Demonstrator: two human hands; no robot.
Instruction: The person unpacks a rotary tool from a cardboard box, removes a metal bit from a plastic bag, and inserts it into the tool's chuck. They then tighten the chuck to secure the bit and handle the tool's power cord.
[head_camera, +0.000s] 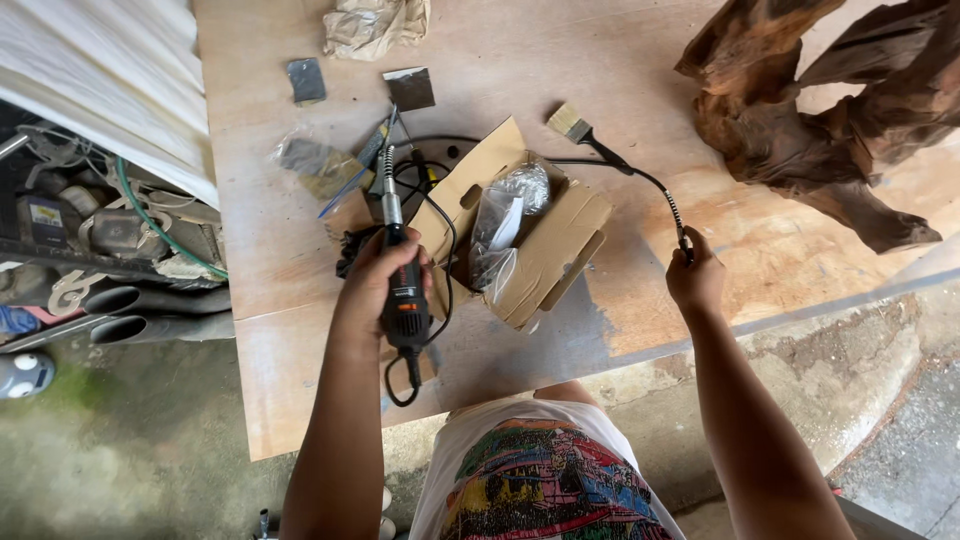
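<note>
My left hand grips a black rotary tool upright over the plywood table; its power cord loops below it. A flexible shaft rises from the tool's top, runs behind an open cardboard box and curves round to my right hand. That hand is closed on the shaft's far end. The box holds a crinkled clear plastic bag. A paintbrush lies just beyond the box.
A large gnarled dark wood piece stands at the table's right. Sandpaper squares, a crumpled bag and a plastic packet lie at the back. Cluttered machine parts sit left of the table.
</note>
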